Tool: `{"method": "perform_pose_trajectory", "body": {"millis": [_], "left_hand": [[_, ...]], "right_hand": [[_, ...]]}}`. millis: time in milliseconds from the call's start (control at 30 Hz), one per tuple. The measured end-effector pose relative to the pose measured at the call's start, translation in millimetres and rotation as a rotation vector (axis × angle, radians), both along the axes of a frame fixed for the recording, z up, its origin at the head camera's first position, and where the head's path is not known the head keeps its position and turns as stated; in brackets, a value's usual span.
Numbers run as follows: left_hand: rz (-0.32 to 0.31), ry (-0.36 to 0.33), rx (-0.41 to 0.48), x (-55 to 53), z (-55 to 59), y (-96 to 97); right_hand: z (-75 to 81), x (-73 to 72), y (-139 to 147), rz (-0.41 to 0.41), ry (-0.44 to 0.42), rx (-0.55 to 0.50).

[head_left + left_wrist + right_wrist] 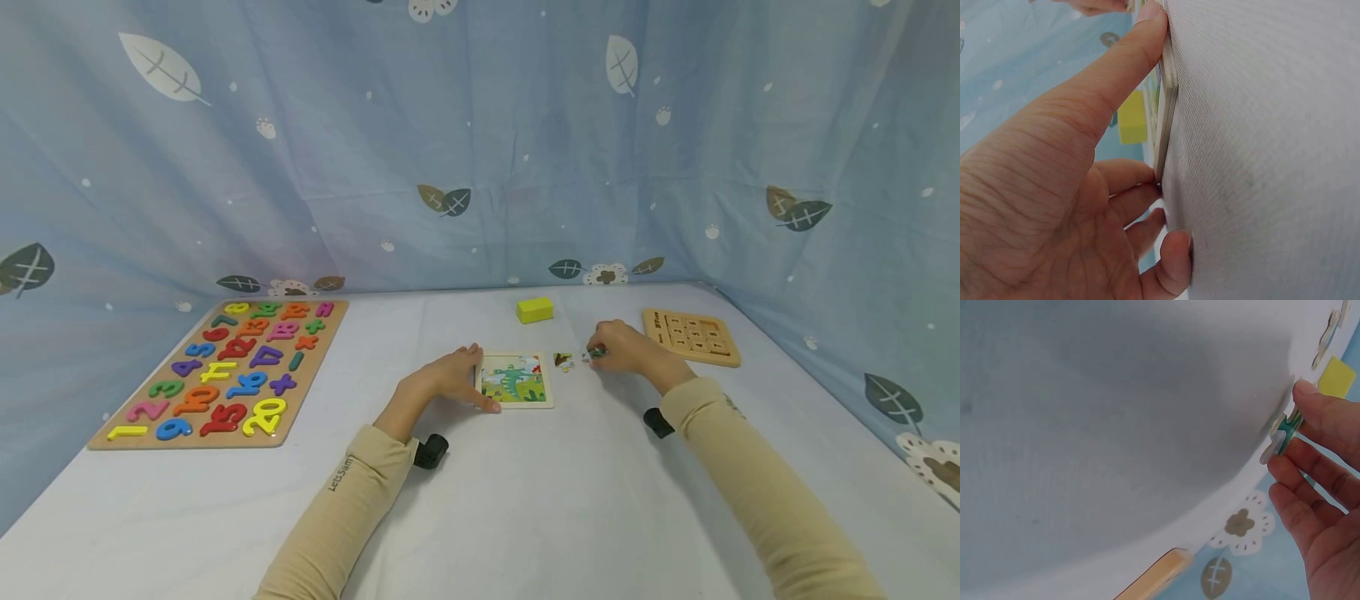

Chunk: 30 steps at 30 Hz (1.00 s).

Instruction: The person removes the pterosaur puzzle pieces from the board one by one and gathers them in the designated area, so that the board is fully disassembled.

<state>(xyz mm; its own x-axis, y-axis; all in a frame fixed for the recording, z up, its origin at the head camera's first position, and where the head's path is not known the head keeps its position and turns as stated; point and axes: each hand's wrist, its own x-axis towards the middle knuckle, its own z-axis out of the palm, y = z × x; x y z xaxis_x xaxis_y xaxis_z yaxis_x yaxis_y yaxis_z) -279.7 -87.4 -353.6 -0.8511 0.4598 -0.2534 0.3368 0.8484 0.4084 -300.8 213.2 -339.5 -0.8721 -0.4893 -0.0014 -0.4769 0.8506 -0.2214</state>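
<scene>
A small framed dinosaur jigsaw puzzle point(514, 381) lies flat on the white table. My left hand point(453, 377) grips its left side, thumb along the near edge and fingers at the far left corner; the left wrist view shows the thumb on the puzzle's rim point(1166, 119). Farther right, my right hand point(624, 347) pinches a puzzle piece point(1282, 434) between thumb and fingertips, close to the tabletop. The fingers cover part of this piece. Between the puzzle and the right hand, a loose puzzle piece point(563, 361) lies on the table.
Behind the puzzle stands a yellow block point(535, 311). A wooden board of colourful numbers point(225, 375) lies at left. Right of my right hand is a wooden number-tile board point(692, 337). A blue patterned curtain point(510, 150) hangs along the table's back.
</scene>
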Motion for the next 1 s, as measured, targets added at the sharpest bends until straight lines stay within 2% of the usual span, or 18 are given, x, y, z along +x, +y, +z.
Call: {"method": "perform_pose_trajectory", "body": {"millis": [400,733,1000], "left_hand": [[-0.002,-0.002,0.006,0.3,-0.7,-0.9],[0.002,0.003,0.005,-0.9,-2.0,-0.4],[-0.002,0.007,0.006,-1.3,-3.3,-0.7]], "right_hand": [[-0.6,-0.1,0.4,-0.005,-0.030,-0.001],[-0.1,-1.5,-2.2,-0.045,-0.091,0.021],[-1.5,-3.7,-2.4,-0.048,-0.098,0.028]]}}
